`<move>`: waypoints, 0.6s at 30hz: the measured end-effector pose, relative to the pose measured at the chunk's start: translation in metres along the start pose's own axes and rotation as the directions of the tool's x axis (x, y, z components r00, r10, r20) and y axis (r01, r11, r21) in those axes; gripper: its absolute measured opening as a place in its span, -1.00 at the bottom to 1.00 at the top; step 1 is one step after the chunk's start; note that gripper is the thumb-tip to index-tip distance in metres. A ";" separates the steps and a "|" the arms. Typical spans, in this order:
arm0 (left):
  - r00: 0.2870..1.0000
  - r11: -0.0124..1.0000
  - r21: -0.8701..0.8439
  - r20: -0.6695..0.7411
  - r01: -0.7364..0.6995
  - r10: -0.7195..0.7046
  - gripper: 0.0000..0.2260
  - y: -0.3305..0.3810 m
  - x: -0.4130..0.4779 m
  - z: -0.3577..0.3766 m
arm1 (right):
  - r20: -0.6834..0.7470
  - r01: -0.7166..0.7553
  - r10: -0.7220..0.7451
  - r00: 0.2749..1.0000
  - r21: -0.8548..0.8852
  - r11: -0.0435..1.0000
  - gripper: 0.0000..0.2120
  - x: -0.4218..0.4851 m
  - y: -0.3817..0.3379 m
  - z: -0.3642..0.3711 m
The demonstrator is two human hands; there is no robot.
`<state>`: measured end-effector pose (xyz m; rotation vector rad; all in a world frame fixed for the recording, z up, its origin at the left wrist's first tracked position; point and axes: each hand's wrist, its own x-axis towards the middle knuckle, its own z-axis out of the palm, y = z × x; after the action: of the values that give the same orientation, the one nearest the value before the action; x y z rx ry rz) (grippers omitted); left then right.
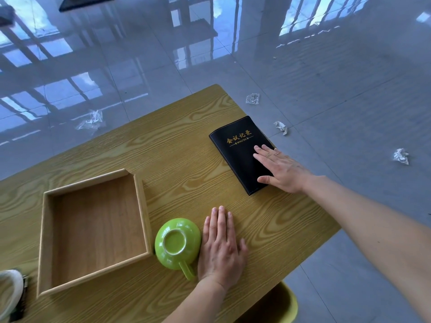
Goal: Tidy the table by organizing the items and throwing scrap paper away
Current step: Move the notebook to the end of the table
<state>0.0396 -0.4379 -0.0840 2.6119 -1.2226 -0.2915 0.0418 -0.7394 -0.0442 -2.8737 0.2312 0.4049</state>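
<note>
From my remote seat, the head view looks down on a wood-grain table (177, 159) standing on a glossy grey tiled floor (326, 66). An empty wooden tray (45, 241) takes up the table's left part. At the far right edge lies a black notebook (235, 148) with gold lettering, closed, cover up. My right hand (282, 169) rests flat on its near half, fingers (263, 151) spread open and gripping nothing. My left hand (221, 248) lies palm down on the bare table, fingers together and extended, also holding nothing. Just beside it, touching the tray's right wall as far as I can tell, sits a green cup (177, 243) turned upside down, its handle pointing toward me. Four pieces of crumpled scrap paper lie on the floor, not on the table: one beyond the far left edge (92, 120), one near the far corner (252, 98), one just right of the notebook (281, 127), one well off to the right (401, 156).
</note>
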 end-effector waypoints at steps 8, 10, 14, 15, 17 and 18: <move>1.000 1.000 0.006 0.007 0.006 -0.006 -0.38 0.001 -0.001 -0.002 | 0.009 0.017 -0.017 1.000 -0.003 1.000 -0.22 0.003 0.003 0.000; 1.000 1.000 0.010 0.006 0.007 -0.007 -0.38 0.001 -0.001 -0.002 | 0.018 0.016 -0.016 1.000 0.000 1.000 -0.21 0.004 0.004 -0.001; 1.000 1.000 0.008 0.006 0.009 -0.009 -0.38 0.001 -0.001 -0.003 | 0.010 0.011 -0.011 1.000 0.015 1.000 -0.18 0.003 0.003 -0.001; 1.000 1.000 0.008 0.009 0.009 -0.009 -0.38 0.002 -0.001 -0.003 | 0.010 0.008 -0.008 1.000 0.016 1.000 -0.17 0.003 0.003 -0.001; 1.000 1.000 0.010 0.009 0.004 -0.004 -0.38 0.002 -0.001 -0.005 | 0.010 -0.007 0.007 1.000 0.014 1.000 -0.18 0.003 0.002 -0.001; 1.000 1.000 0.013 0.008 0.005 -0.005 -0.38 0.002 0.000 -0.005 | 0.014 -0.019 0.019 1.000 0.017 1.000 -0.19 0.003 0.001 -0.002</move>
<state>0.0393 -0.4382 -0.0788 2.6277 -1.2251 -0.2959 0.0447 -0.7412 -0.0434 -2.8528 0.2588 0.4245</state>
